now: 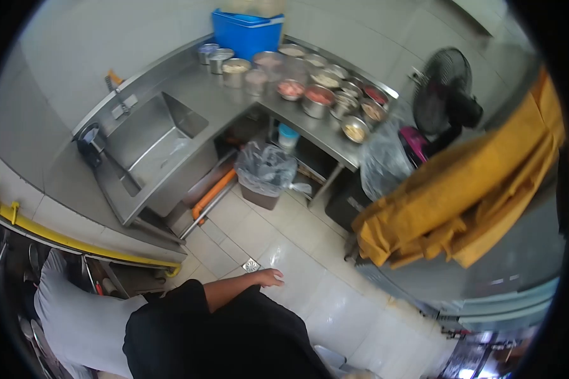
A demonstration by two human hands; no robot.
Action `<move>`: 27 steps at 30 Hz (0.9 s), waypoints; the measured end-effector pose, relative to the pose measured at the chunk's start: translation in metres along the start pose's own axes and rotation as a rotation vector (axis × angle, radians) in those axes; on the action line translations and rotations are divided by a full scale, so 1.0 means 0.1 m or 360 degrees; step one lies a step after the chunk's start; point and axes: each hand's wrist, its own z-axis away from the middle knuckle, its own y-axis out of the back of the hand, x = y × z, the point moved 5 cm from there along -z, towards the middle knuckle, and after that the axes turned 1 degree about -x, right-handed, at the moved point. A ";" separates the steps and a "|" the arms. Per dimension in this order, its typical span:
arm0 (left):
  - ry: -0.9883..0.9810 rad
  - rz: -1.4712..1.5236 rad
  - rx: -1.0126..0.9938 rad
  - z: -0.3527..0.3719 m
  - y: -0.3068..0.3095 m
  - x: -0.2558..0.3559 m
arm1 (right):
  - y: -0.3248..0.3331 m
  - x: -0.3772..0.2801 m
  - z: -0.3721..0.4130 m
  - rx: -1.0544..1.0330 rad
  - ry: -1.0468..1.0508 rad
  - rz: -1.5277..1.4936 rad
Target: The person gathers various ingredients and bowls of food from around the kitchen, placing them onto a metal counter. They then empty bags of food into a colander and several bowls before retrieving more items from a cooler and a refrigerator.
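My left hand (269, 277) reaches out from a short black sleeve at the bottom middle, above the pale tiled floor (234, 258). Its fingers are loosely bent and a little apart, and I see nothing in them. It touches nothing that I can make out. A square floor drain (251, 265) shows just beyond the wrist. My right hand is out of the picture.
Ahead, a steel counter (231, 95) bears several metal containers of food and a blue tub (246, 35). A sink (164, 136) lies left, a bagged bin (262, 183) below. A fan (446, 88) and yellow-orange cloth (461, 189) stand right. Light grey cloth (85, 316) lies left.
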 end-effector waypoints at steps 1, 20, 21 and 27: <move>-0.0057 0.0128 -0.0019 0.06 0.10 0.06 | -0.07 -0.52 -0.04 -0.0137 0.0179 0.0061; -0.1776 0.2445 0.0962 1.00 5.04 0.77 | 1.55 -10.11 1.69 -0.0247 0.3595 -0.0857; -0.1911 0.2435 0.1144 1.11 5.29 0.90 | 1.68 -10.28 1.68 -0.0173 0.3686 -0.0917; -0.1496 0.2476 0.1288 0.86 6.42 0.90 | 1.97 -11.59 1.16 -0.0353 0.3599 -0.0363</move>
